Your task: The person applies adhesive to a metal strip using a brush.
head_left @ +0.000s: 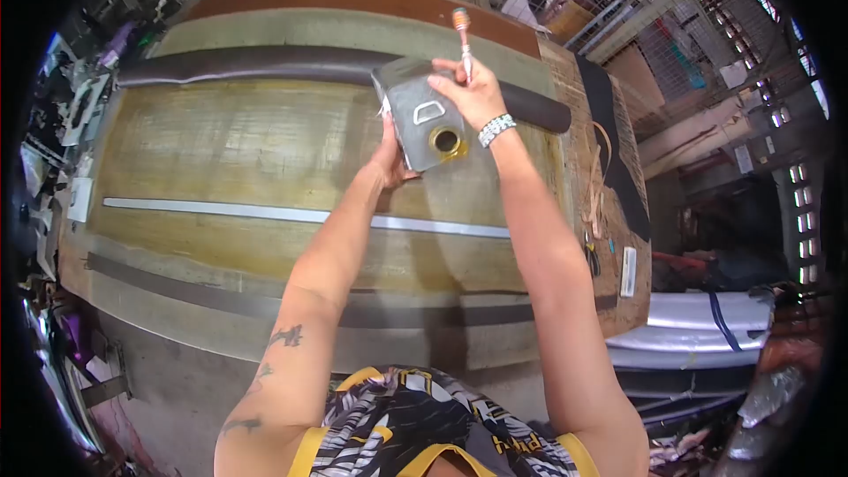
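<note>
- Two hands meet on one thing, held up above the far half of the counter [221, 150]: a grey metal piece [413, 97], flat-faced, with a brass-ringed hole [446, 140] near its lower edge and a small raised loop [429, 110] above that
- left hand [389, 159] comes in from below and to the left; its palm sits against the piece's lower left edge and its fingers go behind, so I cannot see how far they curl, but they carry the piece
- right hand [473, 93] lies on the upper right corner, fingers closed round a thin tool [462, 31]; a beaded bracelet [495, 130] sits at the wrist
- what matters here is the relation between tool and piece; the tool's long axis stands nearly upright, striped end away from me, lower end hidden behind the fingers at the piece's top edge; the brass ring lies below and slightly left of those fingers, just beside the wrist
- the piece's long axis runs from upper left down to lower right, its face tilted towards my view; the right hand is the one nearer the hole
- the counter is yellowed and worn; a long metal strip [221, 208] lies across it nearer to me, and a dark roll [265, 64] lies across the back, behind the piece
- small hand tools [590, 256] rest at the right edge, well apart from both hands
- the room is crowded; wire mesh racks [671, 0] stand behind and to the right, with clutter along the left side
</note>
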A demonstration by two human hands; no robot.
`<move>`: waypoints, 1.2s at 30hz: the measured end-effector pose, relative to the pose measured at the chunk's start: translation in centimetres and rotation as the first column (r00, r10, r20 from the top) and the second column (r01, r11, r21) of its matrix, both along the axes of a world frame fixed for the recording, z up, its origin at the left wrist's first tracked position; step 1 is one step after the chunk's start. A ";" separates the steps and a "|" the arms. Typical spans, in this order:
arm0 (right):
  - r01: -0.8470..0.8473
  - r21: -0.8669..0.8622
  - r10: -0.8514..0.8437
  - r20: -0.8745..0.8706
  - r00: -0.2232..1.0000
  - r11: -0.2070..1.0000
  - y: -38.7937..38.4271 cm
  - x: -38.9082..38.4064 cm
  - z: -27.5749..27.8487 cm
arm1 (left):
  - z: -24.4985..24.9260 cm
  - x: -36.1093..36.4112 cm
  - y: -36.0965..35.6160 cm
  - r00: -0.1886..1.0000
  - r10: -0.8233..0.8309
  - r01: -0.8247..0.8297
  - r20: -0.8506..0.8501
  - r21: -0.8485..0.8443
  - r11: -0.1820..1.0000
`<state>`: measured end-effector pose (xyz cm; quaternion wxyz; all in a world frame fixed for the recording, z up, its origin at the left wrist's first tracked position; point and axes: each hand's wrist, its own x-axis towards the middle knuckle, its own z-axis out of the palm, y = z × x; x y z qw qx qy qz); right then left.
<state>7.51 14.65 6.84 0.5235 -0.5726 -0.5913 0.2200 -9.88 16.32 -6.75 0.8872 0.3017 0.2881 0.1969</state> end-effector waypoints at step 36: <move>0.163 -0.061 -0.169 -0.098 0.981 0.985 -12.8 0.0 -6.2 | 11.7 3.1 -1.1 0.566 0.314 0.410 -0.762 0.591 0.695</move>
